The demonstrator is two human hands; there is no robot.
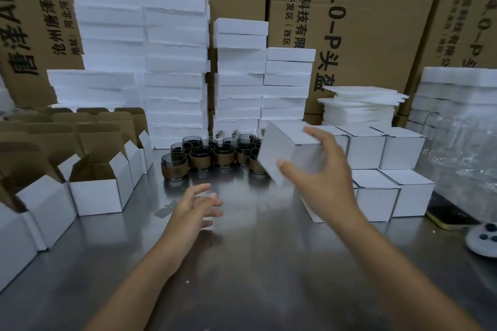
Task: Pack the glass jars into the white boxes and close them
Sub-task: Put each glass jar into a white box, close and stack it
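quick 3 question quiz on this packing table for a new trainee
1. True or false: the left hand holds a jar.
2. Which one grips the closed white box in the air? A: left hand. B: right hand.
3. Fill in: the open boxes stand on the ___ side of the jars.
Key: 1 false; 2 B; 3 left.

Two hands are showing: left hand [197,204], right hand [320,166]. The right one is holding one closed white box [282,150]. Six more closed boxes [360,148] are standing stacked at right. Five open white boxes [94,191] are lining the left side. Perhaps a dozen glass jars [200,158] are clustering, the rear ones blurring. One phone [451,216] is lying at right.
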